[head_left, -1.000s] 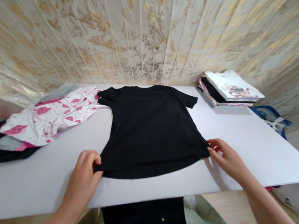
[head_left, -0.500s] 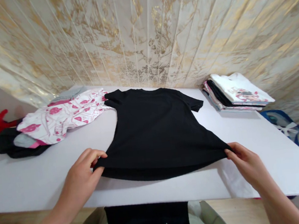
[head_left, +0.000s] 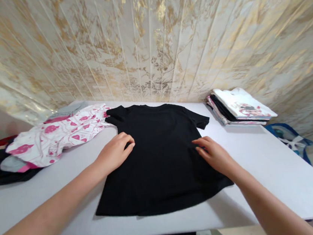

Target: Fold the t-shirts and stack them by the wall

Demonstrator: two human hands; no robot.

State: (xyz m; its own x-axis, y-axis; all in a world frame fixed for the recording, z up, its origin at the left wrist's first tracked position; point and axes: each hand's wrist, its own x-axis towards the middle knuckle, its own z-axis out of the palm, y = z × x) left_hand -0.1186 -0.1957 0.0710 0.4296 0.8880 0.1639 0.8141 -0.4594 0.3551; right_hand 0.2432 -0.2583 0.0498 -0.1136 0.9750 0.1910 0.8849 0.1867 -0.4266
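Observation:
A black T-shirt [head_left: 161, 158] lies spread flat on the white table [head_left: 263, 165], collar toward the wall. My left hand [head_left: 115, 152] rests on its left side below the sleeve, fingers stretched out flat. On the shirt's right side my right hand [head_left: 214, 154] lies with fingers extended, pressing the cloth. Neither hand holds anything.
A loose heap of clothes, topped by a white and pink printed garment [head_left: 59, 134], lies at the table's left. A stack of folded shirts [head_left: 238, 108] sits at the back right by the gold-patterned wall. A blue bag [head_left: 290, 138] stands beyond the right edge.
Both hands let go of the shirt's bottom hem and moved up onto the middle of the shirt. The hem now lies flat on the table.

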